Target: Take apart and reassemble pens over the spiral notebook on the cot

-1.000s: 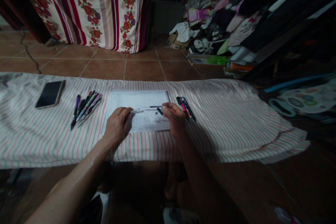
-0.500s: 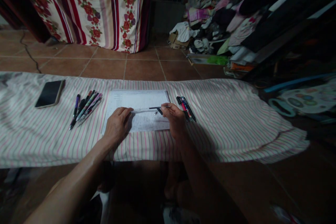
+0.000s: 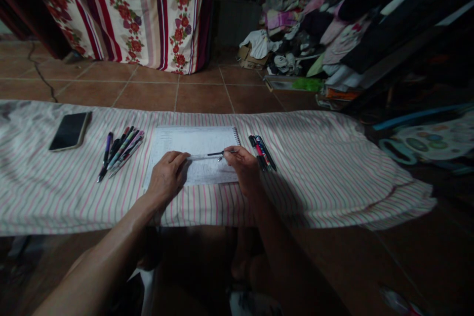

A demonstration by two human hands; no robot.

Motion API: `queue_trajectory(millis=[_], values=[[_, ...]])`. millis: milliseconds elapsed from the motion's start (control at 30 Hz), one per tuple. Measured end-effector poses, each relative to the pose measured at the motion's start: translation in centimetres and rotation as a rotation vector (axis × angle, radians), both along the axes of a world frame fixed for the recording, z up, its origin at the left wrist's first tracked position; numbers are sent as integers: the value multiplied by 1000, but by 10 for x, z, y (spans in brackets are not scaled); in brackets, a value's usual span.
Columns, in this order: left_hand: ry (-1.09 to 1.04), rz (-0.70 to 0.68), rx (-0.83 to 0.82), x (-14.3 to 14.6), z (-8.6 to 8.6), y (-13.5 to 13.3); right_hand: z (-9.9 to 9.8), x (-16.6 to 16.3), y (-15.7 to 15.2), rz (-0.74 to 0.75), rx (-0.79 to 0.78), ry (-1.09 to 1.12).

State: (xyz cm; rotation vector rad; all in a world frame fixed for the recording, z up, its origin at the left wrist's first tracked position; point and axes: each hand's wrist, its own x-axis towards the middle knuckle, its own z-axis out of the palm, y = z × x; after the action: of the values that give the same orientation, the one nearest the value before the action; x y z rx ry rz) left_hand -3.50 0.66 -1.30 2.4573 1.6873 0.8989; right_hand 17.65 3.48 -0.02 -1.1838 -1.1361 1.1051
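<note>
A slim pen (image 3: 200, 157) stretches between my hands just above the notebook, clear along its left part and black toward the right. My left hand (image 3: 166, 173) is closed around its clear left end. The fingers of my right hand (image 3: 242, 165) pinch the black part, and a thin dark end sticks out past them. Whether these are two separate pen pieces, I cannot tell. Below my right fingertips, a small metallic pen tip (image 3: 219, 160) shows against the page. The spiral notebook (image 3: 196, 137) lies open under both hands, its coil at the top right.
Several pens (image 3: 124, 150) lie bunched left of the notebook, beside a phone (image 3: 70, 131). More pens (image 3: 263, 153) lie close to my right hand. A striped cloth (image 3: 326, 168) covers the table. Beyond are a tiled floor (image 3: 148, 91), a floral curtain (image 3: 148, 15) and heaped clothes (image 3: 289, 24).
My right fingers have shifted slightly left along the black part. The dark clip-like piece that angled down beneath them no longer shows. My left hand has barely moved.
</note>
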Motion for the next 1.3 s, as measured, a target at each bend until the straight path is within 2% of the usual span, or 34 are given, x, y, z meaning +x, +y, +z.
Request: queue_trajectory(millis=[400, 767, 1033, 1200, 1300], values=[[-110, -94, -8, 15, 4, -3, -5, -13, -4, 124, 0, -93], [-191, -71, -40, 24, 5, -2, -11, -19, -2, 173, 45, -79], [-220, -14, -91, 24, 6, -2, -9, -14, 0, 43, 39, -98], [-208, 25, -90, 22, 4, -1, -20, 3, 9, -122, 100, -313], [-193, 34, -99, 20, 3, -1, -24, 14, 12, -142, 168, -493]])
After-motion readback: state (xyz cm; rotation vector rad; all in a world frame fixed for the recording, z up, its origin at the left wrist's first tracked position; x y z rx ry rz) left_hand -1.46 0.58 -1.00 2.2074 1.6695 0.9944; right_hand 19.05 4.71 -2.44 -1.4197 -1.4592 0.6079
